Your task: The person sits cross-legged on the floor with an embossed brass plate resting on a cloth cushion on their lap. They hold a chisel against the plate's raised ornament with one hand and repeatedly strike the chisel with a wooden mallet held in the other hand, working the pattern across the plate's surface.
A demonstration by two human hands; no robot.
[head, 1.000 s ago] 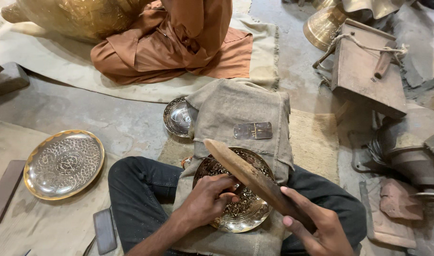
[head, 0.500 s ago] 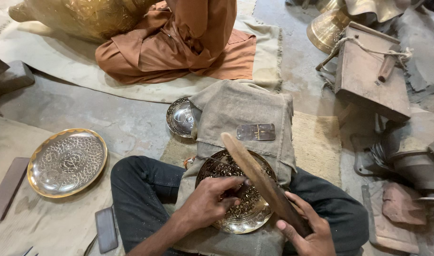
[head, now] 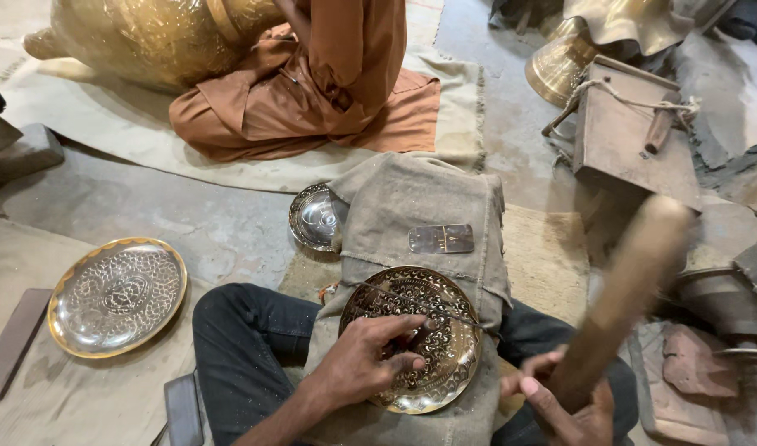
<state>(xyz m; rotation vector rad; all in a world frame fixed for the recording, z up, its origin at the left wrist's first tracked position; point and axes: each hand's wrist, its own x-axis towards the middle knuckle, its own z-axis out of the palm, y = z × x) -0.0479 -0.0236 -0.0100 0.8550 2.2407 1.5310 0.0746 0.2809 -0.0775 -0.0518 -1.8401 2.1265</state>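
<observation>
The round engraved brass plate (head: 411,339) lies on grey sackcloth (head: 420,215) across the person's lap; stiff, thin metal, likely slippery, best steadied at its rim. The left hand (head: 362,363) pinches a slim metal chisel (head: 420,304); the right hand (head: 564,405) grips a wooden mallet (head: 618,297).

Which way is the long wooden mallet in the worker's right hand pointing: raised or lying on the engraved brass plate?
Raised. The long wooden mallet angles up and away from the right hand, blurred, clear of the engraved brass plate.

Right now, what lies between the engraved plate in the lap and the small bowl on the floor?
Head view: only grey cloth draped between plate and bowl; it overlaps the bowl's edge.
</observation>
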